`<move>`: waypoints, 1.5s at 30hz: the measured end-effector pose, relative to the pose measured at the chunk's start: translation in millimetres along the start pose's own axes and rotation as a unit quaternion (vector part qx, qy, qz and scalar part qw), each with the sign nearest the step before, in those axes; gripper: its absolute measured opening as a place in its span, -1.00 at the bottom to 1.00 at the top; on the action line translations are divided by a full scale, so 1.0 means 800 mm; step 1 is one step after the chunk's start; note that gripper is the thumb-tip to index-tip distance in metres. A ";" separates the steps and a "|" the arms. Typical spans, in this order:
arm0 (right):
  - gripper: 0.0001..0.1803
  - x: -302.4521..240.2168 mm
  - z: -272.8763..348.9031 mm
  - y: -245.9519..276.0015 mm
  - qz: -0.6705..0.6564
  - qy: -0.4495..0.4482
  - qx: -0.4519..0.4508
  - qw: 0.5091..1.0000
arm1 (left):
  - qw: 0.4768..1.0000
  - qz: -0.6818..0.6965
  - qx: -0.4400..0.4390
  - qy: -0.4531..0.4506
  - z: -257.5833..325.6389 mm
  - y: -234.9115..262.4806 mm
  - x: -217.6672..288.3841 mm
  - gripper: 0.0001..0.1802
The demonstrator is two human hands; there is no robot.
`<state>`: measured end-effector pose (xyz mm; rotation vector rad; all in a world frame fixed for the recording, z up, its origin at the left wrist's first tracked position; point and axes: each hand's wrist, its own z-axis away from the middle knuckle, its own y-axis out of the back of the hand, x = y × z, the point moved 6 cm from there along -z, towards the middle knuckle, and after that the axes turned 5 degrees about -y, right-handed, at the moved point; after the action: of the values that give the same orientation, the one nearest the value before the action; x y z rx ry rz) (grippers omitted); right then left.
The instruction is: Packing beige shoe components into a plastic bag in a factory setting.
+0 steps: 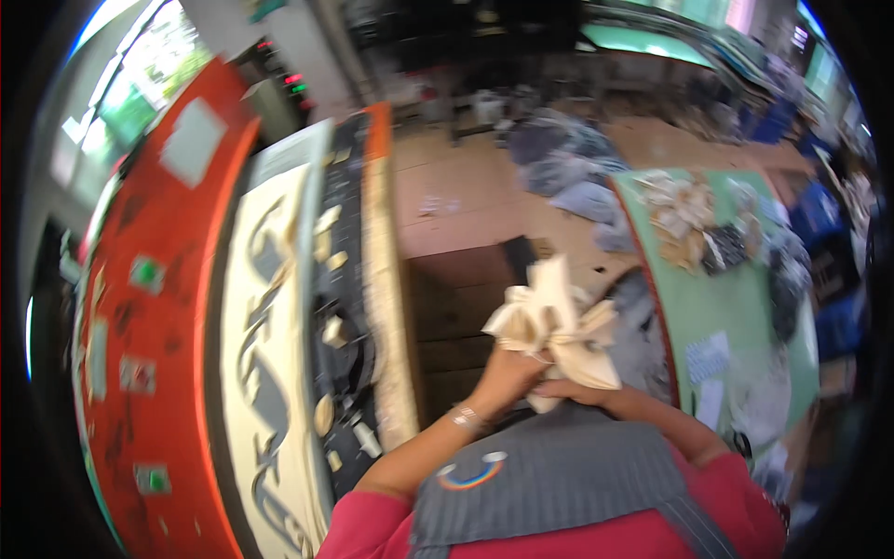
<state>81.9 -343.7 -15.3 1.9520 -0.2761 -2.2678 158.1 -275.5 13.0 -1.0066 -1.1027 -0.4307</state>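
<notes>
A bundle of cream, cut material pieces is held up in front of my chest. My left hand grips the bundle from below on its left side. My right hand holds it from underneath on the right, mostly hidden by the pieces. A bracelet sits on my left wrist. I wear a pink top under a grey striped apron.
A red machine stands at the left with a cream sheet showing dark cut-out shapes and a black bed with loose cream offcuts. A green table at the right holds piled pieces. Grey bags lie on the brown floor.
</notes>
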 end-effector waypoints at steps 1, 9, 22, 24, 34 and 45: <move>-0.21 0.003 -0.007 0.012 0.000 -0.018 0.024 1.000 | 0.997 -0.013 -0.012 0.071 -0.005 0.001 0.000 -0.28; -0.47 0.158 -0.026 0.268 -0.282 -0.238 0.356 0.859 | 0.984 0.041 -0.008 0.173 -0.050 0.047 -0.027 -0.55; -0.11 0.408 0.091 0.767 0.141 -0.387 0.532 0.739 | 0.899 -0.288 0.330 -0.018 -0.214 0.228 0.140 -0.78; -0.19 0.445 0.116 0.785 0.247 -0.457 0.500 0.693 | 0.859 -0.332 0.385 -0.058 -0.210 0.274 0.176 -0.78; -0.23 0.277 0.002 0.699 0.386 -0.613 0.525 0.446 | 0.500 -0.691 0.521 0.033 -0.197 0.464 0.313 -0.59; -0.53 0.118 -0.480 0.486 0.400 -0.032 0.400 0.824 | 0.539 -0.649 0.452 0.289 -0.226 0.620 0.342 -0.28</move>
<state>441.2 -762.6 -73.3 1.4831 -1.8917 -1.7115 733.9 -126.0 13.3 1.0553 -1.0276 -1.0944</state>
